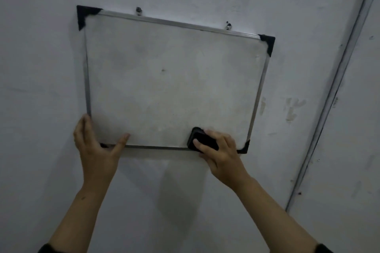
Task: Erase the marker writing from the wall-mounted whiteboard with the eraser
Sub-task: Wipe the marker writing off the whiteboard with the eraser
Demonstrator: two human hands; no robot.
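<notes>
Two bare arms reach up from the bottom of the view, with a bit of dark sleeve at each lower corner. The left hand [95, 146] grips the bottom left corner of the whiteboard [170, 80]. Its fingers lie up along the left side of the frame, and its thumb is stretched out over the bottom edge, pressing on the white face. The right hand [221, 155] is wrapped around a black eraser [200, 139]. The fingers are curled over the top of the eraser and press it flat on the board. The eraser sits low on the board, right at the bottom edge and near the bottom right corner. The board has a thin metal frame with black corner pieces [267, 44] that show at three of its corners. The white face looks gray and smudgy, with one small dark spot [163, 70] near the middle. No clear writing can be made out on it. The board hangs a little crooked from two small screws [139, 10] just above its top edge. Behind it is a pale wall [41, 68] with scuffs and marks. Far off on the right, a long thin strip [339, 80] runs slanting down the wall.
</notes>
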